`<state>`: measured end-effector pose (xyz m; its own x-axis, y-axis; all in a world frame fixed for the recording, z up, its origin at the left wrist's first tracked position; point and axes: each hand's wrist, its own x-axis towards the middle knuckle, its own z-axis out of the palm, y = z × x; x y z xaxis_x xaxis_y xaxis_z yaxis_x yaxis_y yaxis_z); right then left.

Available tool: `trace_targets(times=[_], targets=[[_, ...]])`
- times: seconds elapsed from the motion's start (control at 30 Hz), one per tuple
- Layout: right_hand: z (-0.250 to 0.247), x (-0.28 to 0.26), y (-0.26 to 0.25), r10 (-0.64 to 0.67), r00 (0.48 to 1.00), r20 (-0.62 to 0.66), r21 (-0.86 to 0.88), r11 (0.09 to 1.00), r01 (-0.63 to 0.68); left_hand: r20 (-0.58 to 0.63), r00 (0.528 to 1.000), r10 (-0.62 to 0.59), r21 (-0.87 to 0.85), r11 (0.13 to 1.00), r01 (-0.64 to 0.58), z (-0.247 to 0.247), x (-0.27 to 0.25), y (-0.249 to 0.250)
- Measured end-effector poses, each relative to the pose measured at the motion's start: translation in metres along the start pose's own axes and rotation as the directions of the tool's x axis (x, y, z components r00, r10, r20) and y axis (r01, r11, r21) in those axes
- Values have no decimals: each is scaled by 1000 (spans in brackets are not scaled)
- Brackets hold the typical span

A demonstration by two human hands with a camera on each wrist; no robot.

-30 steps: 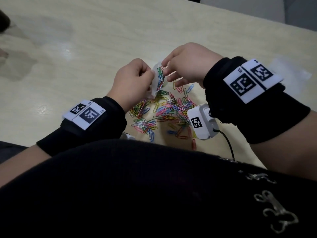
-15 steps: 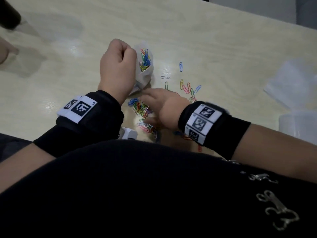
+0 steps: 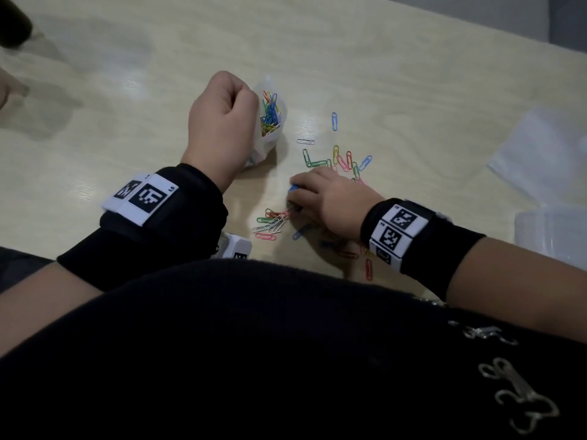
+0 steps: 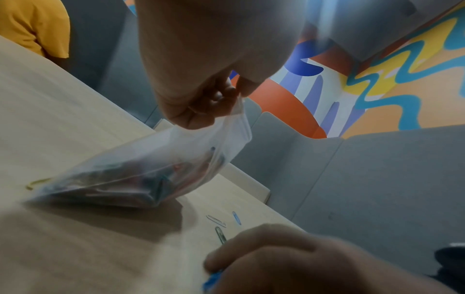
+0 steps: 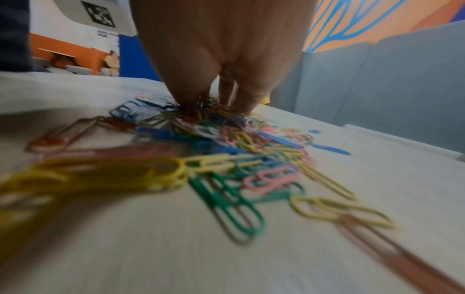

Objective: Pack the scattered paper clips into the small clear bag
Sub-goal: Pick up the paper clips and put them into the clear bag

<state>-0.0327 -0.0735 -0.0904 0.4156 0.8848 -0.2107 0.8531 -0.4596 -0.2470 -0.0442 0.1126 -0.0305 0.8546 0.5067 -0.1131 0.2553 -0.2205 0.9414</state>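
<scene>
The small clear bag (image 3: 270, 122) stands on the table with several coloured paper clips inside. My left hand (image 3: 228, 115) grips its top edge; in the left wrist view the left hand (image 4: 224, 97) pinches the rim and the bag (image 4: 151, 169) sags to the table. My right hand (image 3: 300, 198) is down on the loose paper clips (image 3: 341, 160), fingers curled round a bunch, blue ones showing at the fingertips. In the right wrist view the right hand (image 5: 214, 101) pinches a tangle from the pile of paper clips (image 5: 226, 151). More clips (image 3: 270, 223) lie near my body.
A clear plastic box (image 3: 552, 236) and a pale sheet (image 3: 540, 154) lie at the right. A white wrist camera (image 3: 236, 246) sits under my left wrist. Another person's hand (image 3: 9, 87) is at the far left edge. The table's far edge (image 3: 444, 23) runs along the top.
A second ago both hands met at the bag above the pile. The left hand has carried the bag away to the left. The right hand has dropped onto the clips and gathered some.
</scene>
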Motion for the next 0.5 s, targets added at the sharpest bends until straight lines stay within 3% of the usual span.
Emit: trace_targets(times=[0.17,0.27,0.37,0.5], targets=[[-11,-11,11,196,981,-5,53,979,-195,73,997,-1,17,1000,0,9,-4,1],[-19,-11,12,338,941,-21,173,928,-329,151,989,11,38,999,-17,13,-8,3],[-32,-12,13,536,844,3,335,795,-506,238,971,12,82,996,-33,17,-14,3],[-53,-9,18,684,726,74,593,555,-583,287,958,5,163,985,-54,20,-18,1]])
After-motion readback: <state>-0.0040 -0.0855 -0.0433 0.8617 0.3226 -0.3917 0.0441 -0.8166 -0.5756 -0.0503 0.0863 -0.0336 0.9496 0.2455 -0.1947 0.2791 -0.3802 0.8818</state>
